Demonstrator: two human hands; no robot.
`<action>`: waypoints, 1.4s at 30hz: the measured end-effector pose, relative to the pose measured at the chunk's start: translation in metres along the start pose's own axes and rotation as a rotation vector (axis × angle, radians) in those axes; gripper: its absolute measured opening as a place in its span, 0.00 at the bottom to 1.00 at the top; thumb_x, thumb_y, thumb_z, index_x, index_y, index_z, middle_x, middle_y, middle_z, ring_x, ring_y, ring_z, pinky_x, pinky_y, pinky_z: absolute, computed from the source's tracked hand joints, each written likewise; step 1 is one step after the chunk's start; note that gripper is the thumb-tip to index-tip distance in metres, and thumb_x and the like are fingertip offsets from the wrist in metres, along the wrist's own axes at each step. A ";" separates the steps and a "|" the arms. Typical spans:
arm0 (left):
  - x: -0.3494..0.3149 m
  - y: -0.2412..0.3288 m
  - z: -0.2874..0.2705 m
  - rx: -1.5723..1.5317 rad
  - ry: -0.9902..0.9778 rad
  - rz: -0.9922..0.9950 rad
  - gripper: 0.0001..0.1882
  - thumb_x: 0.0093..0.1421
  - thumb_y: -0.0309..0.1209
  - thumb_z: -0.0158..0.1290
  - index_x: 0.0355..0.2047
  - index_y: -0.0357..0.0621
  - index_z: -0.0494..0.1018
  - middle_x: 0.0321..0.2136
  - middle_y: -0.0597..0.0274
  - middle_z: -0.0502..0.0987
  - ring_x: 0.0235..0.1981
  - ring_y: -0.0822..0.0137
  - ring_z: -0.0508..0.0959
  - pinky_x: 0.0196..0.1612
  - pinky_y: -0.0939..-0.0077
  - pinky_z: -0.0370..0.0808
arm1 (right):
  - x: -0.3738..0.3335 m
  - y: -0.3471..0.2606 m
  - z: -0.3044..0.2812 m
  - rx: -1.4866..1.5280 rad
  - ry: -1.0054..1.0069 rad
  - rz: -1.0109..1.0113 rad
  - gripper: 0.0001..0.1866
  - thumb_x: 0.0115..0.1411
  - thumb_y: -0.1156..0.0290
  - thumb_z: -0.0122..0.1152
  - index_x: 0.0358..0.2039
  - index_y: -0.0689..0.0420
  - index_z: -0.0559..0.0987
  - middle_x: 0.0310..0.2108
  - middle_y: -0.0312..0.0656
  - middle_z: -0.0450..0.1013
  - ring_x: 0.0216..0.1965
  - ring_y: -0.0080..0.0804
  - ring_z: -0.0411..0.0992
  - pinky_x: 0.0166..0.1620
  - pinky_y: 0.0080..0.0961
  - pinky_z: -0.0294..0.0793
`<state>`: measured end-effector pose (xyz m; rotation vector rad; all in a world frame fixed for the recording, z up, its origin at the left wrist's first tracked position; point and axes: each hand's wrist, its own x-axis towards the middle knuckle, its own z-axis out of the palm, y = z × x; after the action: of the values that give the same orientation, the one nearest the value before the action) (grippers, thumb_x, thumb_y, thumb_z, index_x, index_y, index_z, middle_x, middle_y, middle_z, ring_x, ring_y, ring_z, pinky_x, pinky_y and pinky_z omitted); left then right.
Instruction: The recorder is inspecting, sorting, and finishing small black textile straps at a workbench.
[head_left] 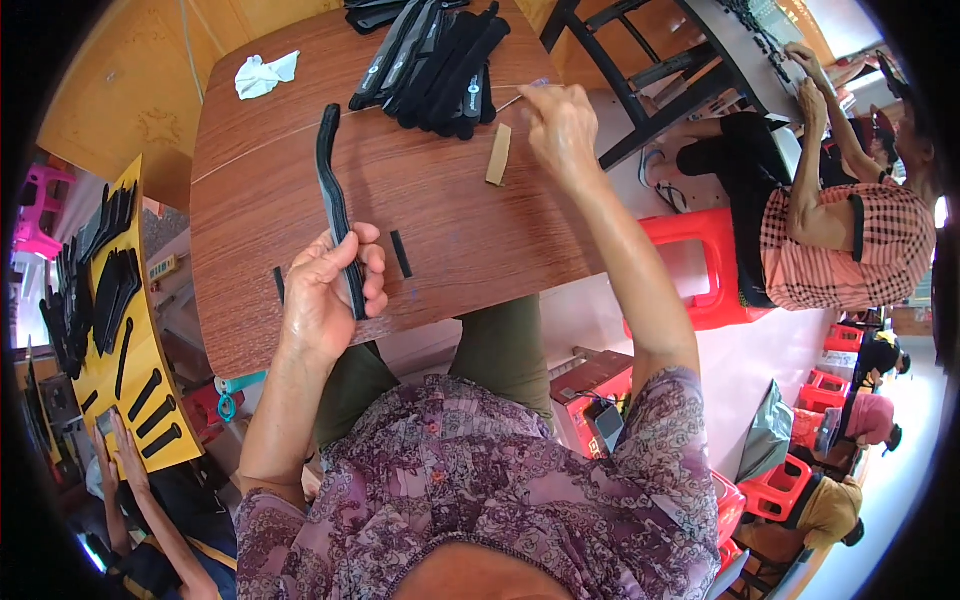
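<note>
My left hand (pixel 335 275) is closed round the lower part of a long, curved black padded strip (pixel 331 170) with a grey side. The strip stands up from the fist, its far end bent, over the near left of the table. Out to the right, above the table's far right edge, my right hand (pixel 563 135) pinches a thin stick (pixel 511 102); its other end is hidden by the fingers. Just left of that hand lies a tan rectangular block (pixel 498 156). Two short black strips lie by my left hand, one (pixel 401 254) to its right, the other (pixel 279 284) to its left.
A pile of black and grey padded strips (pixel 440 70) covers the table's (pixel 470 230) far side. A crumpled white cloth (pixel 266 75) lies far left. A red stool (pixel 690 270) and a seated person (pixel 840 230) are at right. Another person's hands (pixel 120 450) work at a yellow table (pixel 150 350).
</note>
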<state>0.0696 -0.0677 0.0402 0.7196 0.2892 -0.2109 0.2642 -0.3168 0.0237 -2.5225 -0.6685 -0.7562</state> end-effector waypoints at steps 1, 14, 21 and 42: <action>0.000 0.002 -0.001 -0.010 -0.010 -0.021 0.11 0.61 0.31 0.50 0.40 0.36 0.68 0.25 0.56 0.74 0.18 0.69 0.71 0.18 0.77 0.67 | 0.008 0.009 0.007 -0.094 -0.032 -0.068 0.14 0.48 0.79 0.58 0.37 0.55 0.81 0.36 0.46 0.76 0.40 0.43 0.70 0.44 0.35 0.71; 0.003 -0.001 -0.012 -0.020 0.087 -0.016 0.14 0.65 0.39 0.43 0.40 0.41 0.69 0.28 0.56 0.74 0.21 0.69 0.70 0.22 0.77 0.64 | 0.013 0.054 0.020 -0.522 -0.337 -0.489 0.10 0.47 0.76 0.55 0.32 0.55 0.78 0.32 0.40 0.72 0.43 0.38 0.66 0.43 0.35 0.63; 0.010 -0.001 -0.007 -0.139 -0.063 -0.023 0.13 0.64 0.39 0.46 0.38 0.40 0.68 0.27 0.57 0.74 0.20 0.71 0.69 0.22 0.78 0.64 | -0.030 0.067 -0.040 -0.149 -0.194 -0.302 0.18 0.41 0.82 0.53 0.36 0.57 0.72 0.35 0.47 0.72 0.39 0.49 0.70 0.41 0.41 0.68; -0.013 -0.008 -0.009 -0.377 -0.076 0.129 0.16 0.64 0.46 0.47 0.31 0.45 0.66 0.20 0.62 0.67 0.19 0.70 0.64 0.24 0.74 0.62 | -0.139 -0.194 -0.065 0.939 -0.379 0.147 0.18 0.61 0.79 0.51 0.52 0.57 0.73 0.26 0.38 0.73 0.24 0.20 0.67 0.28 0.15 0.68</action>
<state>0.0532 -0.0664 0.0330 0.3545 0.2015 -0.0576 0.0295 -0.2404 0.0389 -1.7927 -0.7194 0.1180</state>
